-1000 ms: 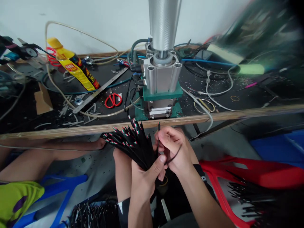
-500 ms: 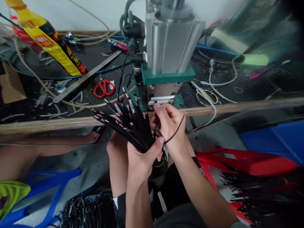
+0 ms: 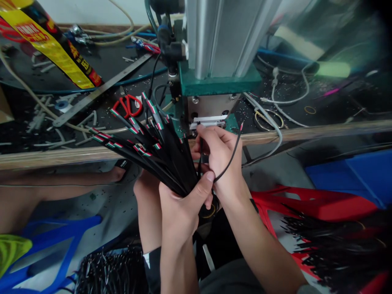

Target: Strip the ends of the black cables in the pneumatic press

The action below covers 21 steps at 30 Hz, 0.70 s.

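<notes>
My left hand point(image 3: 183, 200) is wrapped round a thick bundle of black cables point(image 3: 171, 155), whose cut ends show red, white and green wires and fan out to the upper left. Its thumb lies near a single cable point(image 3: 230, 160) that curves up to a pinkish tip on the right. My right hand point(image 3: 222, 151) pinches a black cable point(image 3: 201, 149) between thumb and fingers. That cable's upper end is at the metal jaw point(image 3: 208, 122) low on the press point(image 3: 219, 81). Exactly how far the end reaches into the jaw is hidden.
Red-handled scissors point(image 3: 128, 106), a steel ruler point(image 3: 104, 90) and a yellow-black bottle point(image 3: 52, 45) lie on the bench left of the press. Grey hoses point(image 3: 269, 130) hang at right. More black cables lie on a red stool point(image 3: 324, 208) and lower left. Another person's leg point(image 3: 61, 181) is at left.
The view has shifted closer to the bench and press. The single cable's tip now stands clear at the right of my right hand. Both hands keep their grip.
</notes>
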Tool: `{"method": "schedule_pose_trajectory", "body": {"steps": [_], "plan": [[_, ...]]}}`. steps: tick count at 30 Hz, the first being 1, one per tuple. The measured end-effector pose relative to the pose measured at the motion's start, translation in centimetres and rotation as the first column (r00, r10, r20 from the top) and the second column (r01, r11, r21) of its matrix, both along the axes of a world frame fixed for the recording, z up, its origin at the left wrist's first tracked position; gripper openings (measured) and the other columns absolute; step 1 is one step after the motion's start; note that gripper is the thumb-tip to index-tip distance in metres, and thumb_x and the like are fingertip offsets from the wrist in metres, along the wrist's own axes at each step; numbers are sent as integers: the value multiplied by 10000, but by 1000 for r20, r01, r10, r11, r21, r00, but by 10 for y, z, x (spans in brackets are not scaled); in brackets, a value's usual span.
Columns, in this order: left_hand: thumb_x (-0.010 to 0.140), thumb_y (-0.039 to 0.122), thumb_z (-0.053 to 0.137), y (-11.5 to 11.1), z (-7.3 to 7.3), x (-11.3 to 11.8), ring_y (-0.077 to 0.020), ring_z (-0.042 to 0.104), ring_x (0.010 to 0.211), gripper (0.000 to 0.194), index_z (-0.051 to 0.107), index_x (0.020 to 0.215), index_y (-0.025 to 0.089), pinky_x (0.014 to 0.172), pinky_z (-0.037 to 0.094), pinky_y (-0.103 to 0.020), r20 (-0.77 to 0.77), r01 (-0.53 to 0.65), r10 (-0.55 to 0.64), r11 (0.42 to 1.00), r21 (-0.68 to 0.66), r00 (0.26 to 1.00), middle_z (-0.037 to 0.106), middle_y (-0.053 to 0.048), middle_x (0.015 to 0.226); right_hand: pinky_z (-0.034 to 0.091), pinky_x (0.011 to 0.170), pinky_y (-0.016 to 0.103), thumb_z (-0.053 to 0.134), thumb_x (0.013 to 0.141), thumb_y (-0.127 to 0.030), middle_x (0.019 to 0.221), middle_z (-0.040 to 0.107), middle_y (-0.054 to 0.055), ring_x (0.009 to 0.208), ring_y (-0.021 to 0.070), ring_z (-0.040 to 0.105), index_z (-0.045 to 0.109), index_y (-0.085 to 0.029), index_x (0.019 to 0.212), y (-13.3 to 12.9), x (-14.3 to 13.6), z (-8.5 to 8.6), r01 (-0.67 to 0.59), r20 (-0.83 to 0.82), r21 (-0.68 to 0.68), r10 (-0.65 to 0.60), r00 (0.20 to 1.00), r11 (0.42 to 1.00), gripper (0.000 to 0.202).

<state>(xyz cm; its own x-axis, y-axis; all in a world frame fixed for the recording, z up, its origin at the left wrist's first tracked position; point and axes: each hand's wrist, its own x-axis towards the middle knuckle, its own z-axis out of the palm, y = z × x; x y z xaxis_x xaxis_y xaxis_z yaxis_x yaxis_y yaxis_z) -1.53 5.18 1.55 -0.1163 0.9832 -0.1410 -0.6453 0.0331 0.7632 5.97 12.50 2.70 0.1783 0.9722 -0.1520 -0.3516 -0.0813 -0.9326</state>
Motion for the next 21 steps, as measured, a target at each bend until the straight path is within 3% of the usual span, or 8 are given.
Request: {"method": "schedule_pose_trajectory", "body": {"steps": [4,11,14,17,21], "plan": [[821,202,1059,-1,-2,-3,-43,599,413,333,886,1103,234,398,520,-141,-5,2,-2,1000,5,1000,810,14,883,429,436,250,784,943,-353,594,579,-26,508,123,541,628,-223,602,-2,-3,2,5,-81,-37,-8,997,999,397],[796,225,1084,1,2,-3,-52,588,407,315,891,1045,211,394,518,-137,-14,3,-3,1000,9,1000,748,34,748,486,465,246,812,926,-399,618,619,-32,518,119,542,634,-230,632,-3,-4,0,12,-73,-18,-13,997,1000,383],[790,229,1088,0,3,-3,-48,587,411,342,884,1063,203,385,510,-139,-12,-6,6,1000,4,1000,788,7,825,509,487,244,795,932,-413,630,638,-28,539,128,590,622,-231,640,-3,-4,0,11,-63,-36,-13,998,999,385],[786,231,1091,-1,5,-3,-42,583,414,353,878,1066,196,382,504,-138,-15,-11,11,1000,-5,1000,808,-8,882,533,518,254,784,937,-421,616,611,-35,536,131,601,598,-236,639,-3,-5,2,10,-50,-49,-12,999,999,397],[784,214,1088,0,7,-3,-54,587,409,378,873,1095,211,389,517,-145,-25,-9,9,1000,-5,1000,778,20,803,530,508,261,788,919,-390,620,587,-34,529,135,591,598,-236,638,-3,-6,3,24,-74,-54,-28,997,998,373]]}}
